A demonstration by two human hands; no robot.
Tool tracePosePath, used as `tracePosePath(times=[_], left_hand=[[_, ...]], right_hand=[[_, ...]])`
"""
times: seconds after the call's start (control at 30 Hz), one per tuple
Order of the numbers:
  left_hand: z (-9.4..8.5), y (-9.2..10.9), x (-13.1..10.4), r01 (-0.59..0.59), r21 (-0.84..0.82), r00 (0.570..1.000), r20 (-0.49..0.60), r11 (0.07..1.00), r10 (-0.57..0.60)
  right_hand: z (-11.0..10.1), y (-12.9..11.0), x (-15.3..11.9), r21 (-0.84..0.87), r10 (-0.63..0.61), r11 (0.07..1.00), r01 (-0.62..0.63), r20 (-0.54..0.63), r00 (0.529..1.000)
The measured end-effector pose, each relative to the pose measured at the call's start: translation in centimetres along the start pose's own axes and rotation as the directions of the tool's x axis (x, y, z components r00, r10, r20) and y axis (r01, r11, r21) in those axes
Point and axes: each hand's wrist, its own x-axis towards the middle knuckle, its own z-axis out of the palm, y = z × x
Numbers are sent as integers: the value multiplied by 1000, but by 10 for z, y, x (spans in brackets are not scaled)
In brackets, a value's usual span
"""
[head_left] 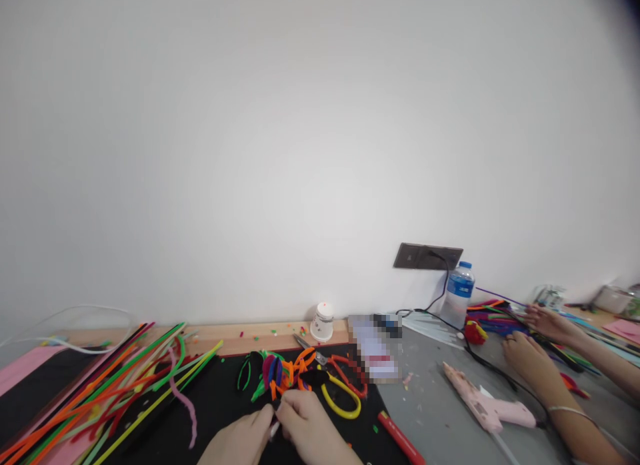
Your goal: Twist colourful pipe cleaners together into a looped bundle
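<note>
My left hand (243,438) and my right hand (311,426) meet low in the middle of the head view, above a black mat (215,398). Their fingers are pinched together around a short pale stick-like piece (273,430), mostly hidden by the fingertips. Just beyond my fingers lies a bundle of bent pipe cleaners (273,371) in green, purple, blue and orange. Right of it rest yellow-handled scissors (350,410), partly covered by a black oval. Behind these is a pair of orange-red-handled scissors (320,358).
Loose pipe cleaners (115,398) spread over the left side. A paper cup (322,322) stands by the wall. To the right are a red utility knife (400,438), a pink glue gun (487,401) with cord, and a water bottle (457,295). Another person's hands (533,358) work at far right.
</note>
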Motion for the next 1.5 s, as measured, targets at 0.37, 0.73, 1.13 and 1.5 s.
tracePosePath(times=[0.37,0.73,1.13,1.5], left_hand=[[-2,4,-1,23,-26,1000,-16,999,-24],[-13,12,-10,-18,-164,996,-90,986,3],[1,9,-4,-23,156,995,-95,987,38],[-11,17,-8,-24,44,999,-28,999,26]], right_hand=[[1,1,0,-84,-67,994,64,-26,997],[1,-1,-1,-137,-113,985,109,-26,993],[4,7,2,13,69,998,-69,-26,997],[0,8,3,206,72,975,-78,37,997]])
